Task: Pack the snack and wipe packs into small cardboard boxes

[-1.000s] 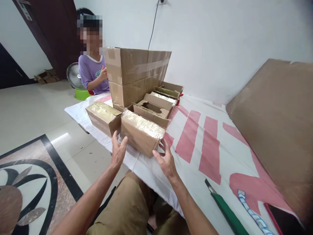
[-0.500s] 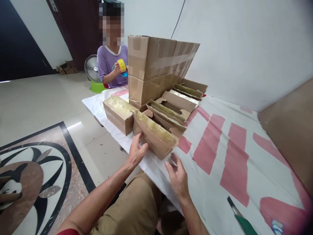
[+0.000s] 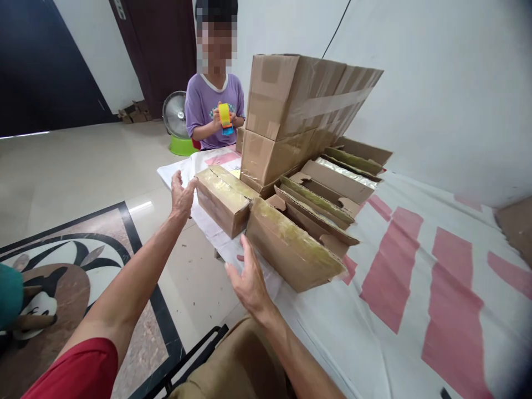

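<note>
A closed cardboard box (image 3: 220, 206) with shiny tape along its top lies at the table's near left edge. My left hand (image 3: 183, 195) is at its far left end, fingers spread; whether the fingertips touch it I cannot tell. Near the box's right end is my right hand (image 3: 248, 277), open with nothing in it. Just right of that hand stands an open cardboard box (image 3: 295, 249) with its flaps up and a yellowish tape strip along the flap. Behind it more open boxes (image 3: 332, 180) stand in a row, one showing silvery wrapping inside.
Taped boxes (image 3: 274, 105) are stacked two high behind the open ones. Across the table a person in a purple shirt (image 3: 214, 102) holds a yellow and blue tape dispenser (image 3: 225, 117). A white cloth with red patches (image 3: 393, 266) covers the table. A fan (image 3: 174, 113) stands on the floor.
My left hand has left the open box and moved left to the closed box's far end. My right hand has moved left toward the closed box's near end. The view has shifted left.
</note>
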The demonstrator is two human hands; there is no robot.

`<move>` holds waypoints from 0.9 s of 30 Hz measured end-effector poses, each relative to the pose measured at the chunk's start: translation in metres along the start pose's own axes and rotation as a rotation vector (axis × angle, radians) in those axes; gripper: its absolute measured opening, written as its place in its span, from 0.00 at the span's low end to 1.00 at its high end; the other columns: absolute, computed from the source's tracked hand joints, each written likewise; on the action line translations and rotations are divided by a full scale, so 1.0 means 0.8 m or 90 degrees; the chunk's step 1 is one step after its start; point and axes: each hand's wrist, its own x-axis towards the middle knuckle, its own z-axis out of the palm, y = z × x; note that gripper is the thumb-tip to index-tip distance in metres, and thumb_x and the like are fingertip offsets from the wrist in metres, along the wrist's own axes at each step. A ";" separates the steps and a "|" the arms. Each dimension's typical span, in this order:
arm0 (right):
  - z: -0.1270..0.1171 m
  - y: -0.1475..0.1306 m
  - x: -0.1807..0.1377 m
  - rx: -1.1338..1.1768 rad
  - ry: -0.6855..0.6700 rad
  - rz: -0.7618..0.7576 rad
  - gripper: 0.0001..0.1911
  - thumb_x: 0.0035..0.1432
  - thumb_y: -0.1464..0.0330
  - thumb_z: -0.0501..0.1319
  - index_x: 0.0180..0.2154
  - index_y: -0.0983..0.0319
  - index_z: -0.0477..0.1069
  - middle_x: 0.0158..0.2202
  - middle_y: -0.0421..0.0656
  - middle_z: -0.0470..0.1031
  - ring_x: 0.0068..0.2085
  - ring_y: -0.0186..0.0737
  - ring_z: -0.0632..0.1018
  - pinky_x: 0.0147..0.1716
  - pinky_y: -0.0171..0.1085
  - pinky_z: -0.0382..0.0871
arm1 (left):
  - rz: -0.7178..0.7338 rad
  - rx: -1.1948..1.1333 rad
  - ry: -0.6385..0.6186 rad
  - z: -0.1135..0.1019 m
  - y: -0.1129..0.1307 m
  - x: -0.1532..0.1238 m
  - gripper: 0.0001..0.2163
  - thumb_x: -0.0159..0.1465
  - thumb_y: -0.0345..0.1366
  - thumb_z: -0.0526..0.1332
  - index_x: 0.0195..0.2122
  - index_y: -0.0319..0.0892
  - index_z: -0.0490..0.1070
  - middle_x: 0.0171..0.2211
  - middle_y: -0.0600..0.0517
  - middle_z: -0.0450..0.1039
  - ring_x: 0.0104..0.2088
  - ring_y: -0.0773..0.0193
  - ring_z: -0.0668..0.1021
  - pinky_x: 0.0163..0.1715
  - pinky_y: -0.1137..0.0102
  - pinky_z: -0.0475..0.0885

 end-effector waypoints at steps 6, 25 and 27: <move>0.038 0.010 0.071 -0.042 0.045 0.021 0.48 0.56 0.68 0.64 0.73 0.73 0.50 0.76 0.64 0.50 0.76 0.62 0.55 0.70 0.59 0.62 | -0.165 -0.078 -0.115 0.012 -0.037 0.022 0.23 0.50 0.56 0.67 0.38 0.43 0.71 0.38 0.50 0.76 0.44 0.55 0.79 0.47 0.60 0.77; -0.006 -0.107 -0.216 -0.152 0.021 -0.098 0.40 0.62 0.71 0.62 0.72 0.69 0.53 0.71 0.62 0.62 0.71 0.59 0.66 0.68 0.57 0.67 | -0.268 0.195 -0.197 -0.254 0.119 -0.215 0.19 0.55 0.57 0.70 0.40 0.50 0.75 0.48 0.55 0.82 0.55 0.43 0.80 0.62 0.39 0.72; -0.056 -0.104 -0.254 -0.214 0.096 -0.120 0.39 0.65 0.70 0.61 0.73 0.65 0.52 0.70 0.60 0.64 0.70 0.58 0.68 0.64 0.56 0.72 | -0.315 0.208 -0.279 -0.234 0.136 -0.260 0.28 0.52 0.61 0.71 0.46 0.47 0.74 0.53 0.47 0.80 0.55 0.41 0.81 0.60 0.41 0.76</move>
